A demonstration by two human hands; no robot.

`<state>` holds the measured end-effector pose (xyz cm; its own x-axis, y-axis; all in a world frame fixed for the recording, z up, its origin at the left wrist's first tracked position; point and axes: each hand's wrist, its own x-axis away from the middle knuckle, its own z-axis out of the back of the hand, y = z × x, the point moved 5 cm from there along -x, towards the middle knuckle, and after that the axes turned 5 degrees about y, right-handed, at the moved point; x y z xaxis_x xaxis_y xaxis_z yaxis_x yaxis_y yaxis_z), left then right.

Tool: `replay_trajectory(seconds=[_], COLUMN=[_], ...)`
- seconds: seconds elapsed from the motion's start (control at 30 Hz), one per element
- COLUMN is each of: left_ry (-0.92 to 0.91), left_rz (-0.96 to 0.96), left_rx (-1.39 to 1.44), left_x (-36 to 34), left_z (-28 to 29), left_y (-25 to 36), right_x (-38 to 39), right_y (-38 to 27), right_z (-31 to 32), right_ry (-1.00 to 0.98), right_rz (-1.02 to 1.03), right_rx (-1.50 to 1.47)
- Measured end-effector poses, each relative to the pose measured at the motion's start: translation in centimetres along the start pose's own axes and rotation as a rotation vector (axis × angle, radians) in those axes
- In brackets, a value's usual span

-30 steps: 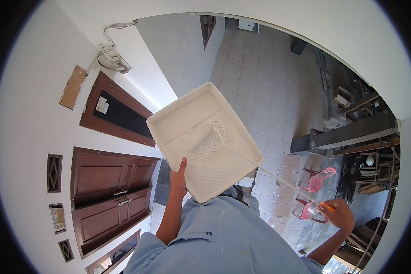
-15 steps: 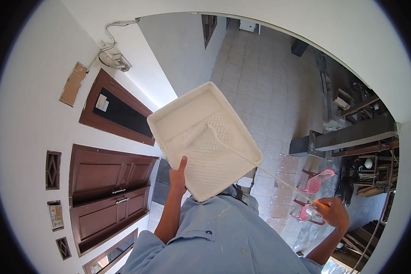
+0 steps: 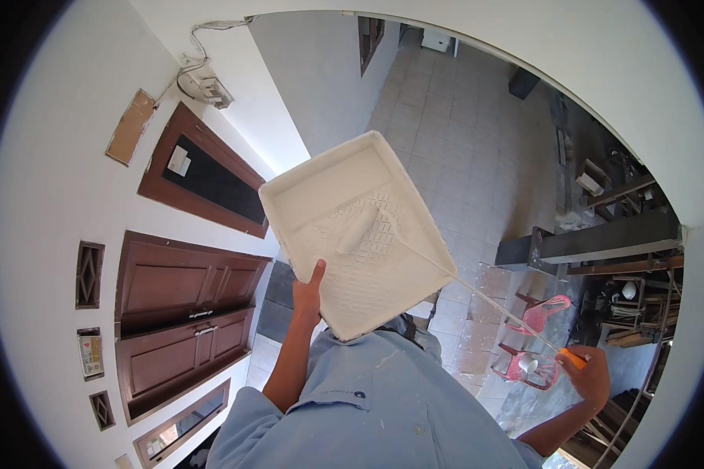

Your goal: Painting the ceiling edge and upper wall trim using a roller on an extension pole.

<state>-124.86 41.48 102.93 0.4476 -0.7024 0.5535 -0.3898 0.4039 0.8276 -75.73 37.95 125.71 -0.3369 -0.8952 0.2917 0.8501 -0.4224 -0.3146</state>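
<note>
My left hand [image 3: 308, 295] grips the left edge of a cream paint tray [image 3: 414, 227], thumb over the rim and the other fingers hidden beneath. The tray is held in front of my chest, its near corner by my shirt. On its ridged slope lies a paint roller [image 3: 358, 230] coated in pale paint. The roller's long thin rod runs over the tray's right rim to an orange handle [image 3: 572, 359]. My right hand [image 3: 588, 375] is closed around that handle, out to the right of the tray.
Brown double doors [image 3: 188, 313] and a dark window [image 3: 207, 181] are in the white wall at left. Loose wires [image 3: 203, 82] hang above. Pink plastic chairs [image 3: 541, 314] stand on the tiled floor [image 3: 454, 141] at right. Beyond them are a dark beam [image 3: 602, 237] and stacked timber.
The roller has moved up the tray's slope and a little to the right. My right hand has shifted right and slightly down with the handle. My left hand still holds the tray.
</note>
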Motion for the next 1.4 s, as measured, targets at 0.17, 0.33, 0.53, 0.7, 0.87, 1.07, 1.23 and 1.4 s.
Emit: replay_trajectory(seconds=[0.17,0.33,0.53,0.7,0.87,1.07,1.23,1.4], left_ry=[-0.006,-0.001,0.006,0.012,-0.159,-0.299,-0.364,-0.408], left_rz=[0.013,-0.029,-0.12,-0.226,-0.251,-0.115,0.012,0.157], left_rx=[0.002,0.054,0.113,0.075,0.164,0.246,0.278,0.298], left_x=[-0.2,-0.3,-1.4,-3.3,-6.8,-3.7,0.5,6.3], left_z=[0.0,0.2,0.9,1.0,-1.4,-3.1,-4.2,-6.1], left_y=[-0.1,0.0,-0.1,2.1,8.4,11.1,11.3,7.9], right_x=[-0.4,-1.6,-2.2,-1.4,0.2,1.1,1.4,0.5], right_y=[-0.1,1.6,2.4,-1.8,-5.1,-9.2,-11.4,-12.7], right_z=[-1.1,-4.9,-10.7,-15.1,-17.4,-16.2,-15.3,-13.9], right_ry=[-0.095,0.042,0.052,-0.064,-0.217,-0.239,-0.421,-0.315], right_rz=[0.136,0.122,0.083,0.248,0.168,0.495,0.569,0.473], right_rx=[-0.077,-0.232,-0.4,-0.639,-1.081,-1.278,-1.139,-1.251])
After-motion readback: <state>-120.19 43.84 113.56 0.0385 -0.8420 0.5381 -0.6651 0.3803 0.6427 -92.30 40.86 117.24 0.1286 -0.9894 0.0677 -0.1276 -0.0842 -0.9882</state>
